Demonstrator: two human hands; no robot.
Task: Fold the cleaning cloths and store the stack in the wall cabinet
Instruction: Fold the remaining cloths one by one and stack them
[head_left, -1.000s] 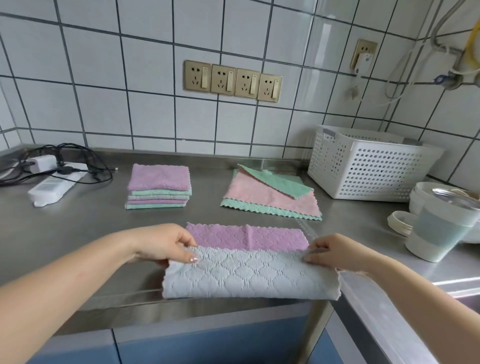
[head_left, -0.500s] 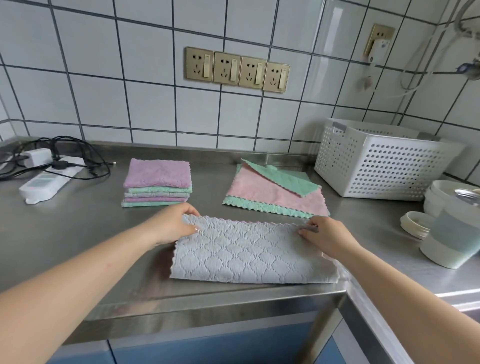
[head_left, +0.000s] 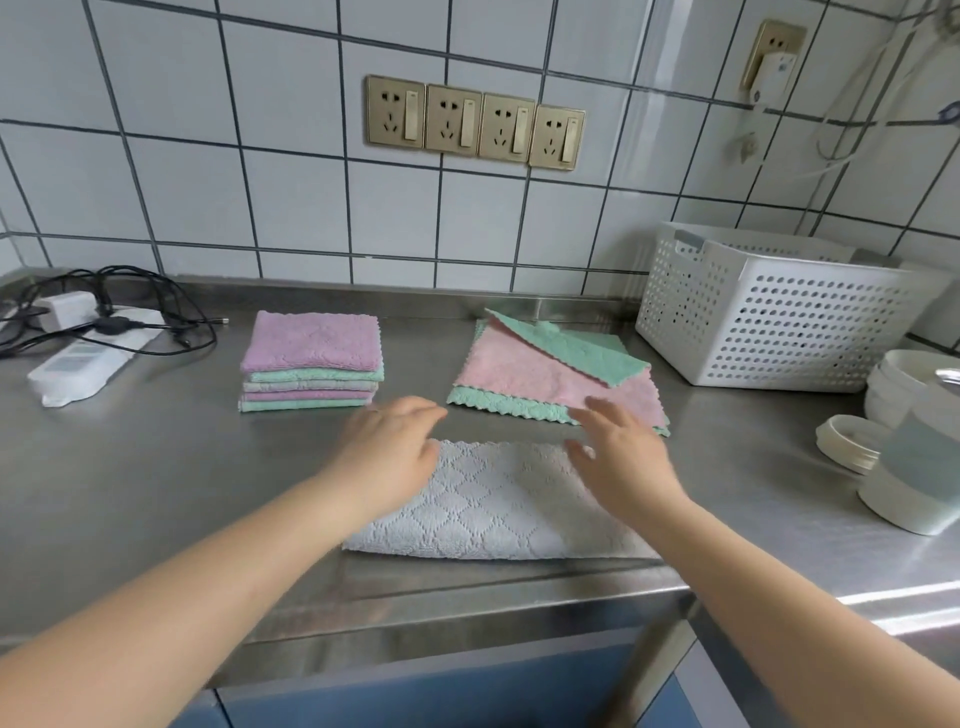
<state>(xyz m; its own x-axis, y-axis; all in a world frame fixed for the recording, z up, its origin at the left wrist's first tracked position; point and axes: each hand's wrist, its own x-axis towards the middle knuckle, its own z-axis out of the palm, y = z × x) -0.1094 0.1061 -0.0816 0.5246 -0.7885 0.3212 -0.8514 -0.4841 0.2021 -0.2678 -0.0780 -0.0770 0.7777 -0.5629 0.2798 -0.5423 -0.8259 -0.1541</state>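
Observation:
A grey quilted cloth (head_left: 498, 506), folded in half, lies flat near the front edge of the steel counter (head_left: 156, 483). My left hand (head_left: 387, 452) rests over its left end with fingers spread, holding nothing. My right hand (head_left: 621, 457) hovers over its right end, fingers apart and blurred. Behind on the left stands a stack of folded cloths (head_left: 311, 361) with a purple one on top. Behind on the right lie unfolded cloths (head_left: 550, 371), pink over green, one green corner turned over.
A white perforated basket (head_left: 779, 317) stands at the back right. White bowls and lids (head_left: 914, 457) crowd the right side. A power strip with black cables (head_left: 88, 338) lies at the back left. Wall sockets (head_left: 475, 122) sit on the tiled wall.
The grey cloth was folded over, hiding its purple side, and both hands have let go of its far edge. They now spread open toward the middle of the cloth.

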